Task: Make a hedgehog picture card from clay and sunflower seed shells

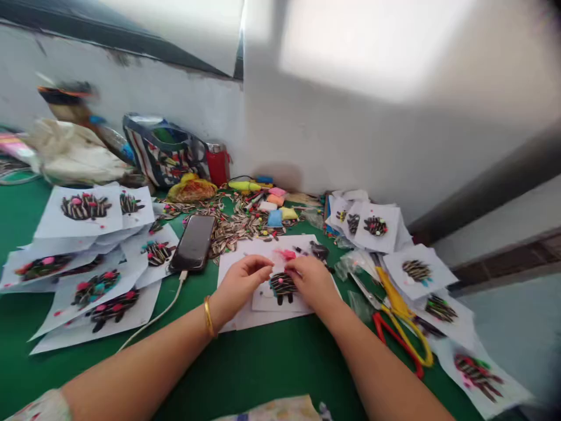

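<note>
Near edge: a pale patterned cloth (280, 409). Beyond it, both hands work over a small white paper card with a figure of black-and-white striped seeds (284, 286), lying on larger white paper sheets (231, 257) mid-tabletop, toward the near edge.

Left hand (241, 287): thumb and index drawn together at the figure's upper left; cannot tell if anything is pinched. Right hand (314, 285): fingers bent in at its upper right, by a bright pink soft piece (287, 255); grip cannot be told. A pink dot sits on the seeds.

Step in hand, as judged: fine fingertip work at the figure. The next move calls for a light, exact touch, keeping the seeds undisturbed.

Toward the right edge: yellow-handled scissors (394, 295), red-handled scissors (377, 327) and white cards with seed figures (416, 272). Toward the left edge: a stack of similar cards (48, 225), with a black phone (193, 241) nearer the sheets.

Farther, before the wall: loose striped seeds (230, 228), coloured soft blocks (275, 218) and a striped fabric bag (169, 155).
</note>
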`<state>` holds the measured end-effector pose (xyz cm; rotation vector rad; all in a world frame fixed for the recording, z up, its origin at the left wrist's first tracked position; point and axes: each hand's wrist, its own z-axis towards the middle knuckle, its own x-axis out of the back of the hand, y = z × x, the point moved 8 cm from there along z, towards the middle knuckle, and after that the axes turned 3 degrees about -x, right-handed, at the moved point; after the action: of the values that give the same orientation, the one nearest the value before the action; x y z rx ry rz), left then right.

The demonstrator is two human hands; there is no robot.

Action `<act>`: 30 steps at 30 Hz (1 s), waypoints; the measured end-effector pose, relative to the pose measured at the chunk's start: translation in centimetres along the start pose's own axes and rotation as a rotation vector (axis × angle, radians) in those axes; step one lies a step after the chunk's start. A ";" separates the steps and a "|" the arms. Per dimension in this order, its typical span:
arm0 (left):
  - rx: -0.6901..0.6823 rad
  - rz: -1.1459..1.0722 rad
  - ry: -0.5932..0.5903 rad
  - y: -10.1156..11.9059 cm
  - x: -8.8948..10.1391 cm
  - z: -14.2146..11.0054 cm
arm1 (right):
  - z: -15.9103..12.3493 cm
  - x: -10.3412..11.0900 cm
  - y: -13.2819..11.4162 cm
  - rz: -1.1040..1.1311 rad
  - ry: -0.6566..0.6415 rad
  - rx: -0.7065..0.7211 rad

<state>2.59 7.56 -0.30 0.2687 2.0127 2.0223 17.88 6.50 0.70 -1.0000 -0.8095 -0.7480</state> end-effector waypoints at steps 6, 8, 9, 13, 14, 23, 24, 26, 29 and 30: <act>0.004 0.005 0.007 0.0 0.0 0.1 | 0.0 -0.4 0.4 -0.001 -0.003 -0.008; 0.004 0.007 0.010 -0.1 0.0 0.1 | -0.1 -0.4 0.4 0.003 -0.001 -0.014; 0.002 0.008 0.011 -0.1 0.0 0.1 | -0.1 -0.4 0.4 0.005 0.000 -0.013; -0.002 0.012 0.007 -0.1 0.0 0.1 | 0.0 -0.4 0.3 0.013 0.000 -0.006; -0.001 0.012 0.005 -0.1 0.0 0.1 | 0.0 -0.4 0.2 0.016 -0.001 -0.005; 0.006 -0.008 0.013 -0.1 0.1 0.1 | -0.3 0.3 0.1 0.010 0.016 0.001; 0.007 -0.011 0.013 -0.1 0.1 0.1 | -0.3 0.3 0.1 0.007 0.018 0.003; 0.011 -0.017 0.014 -0.1 0.1 0.1 | -0.3 0.4 0.2 0.002 0.028 0.008; 0.010 -0.015 0.010 -0.1 0.1 0.1 | -0.3 0.7 0.3 -0.008 0.042 0.013; 0.007 -0.012 0.009 -0.1 0.1 0.1 | -0.3 0.8 0.3 -0.012 0.047 0.012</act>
<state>2.56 7.68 -0.37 0.2493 2.0219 2.0133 18.61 6.18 1.09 -0.9645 -0.7785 -0.7736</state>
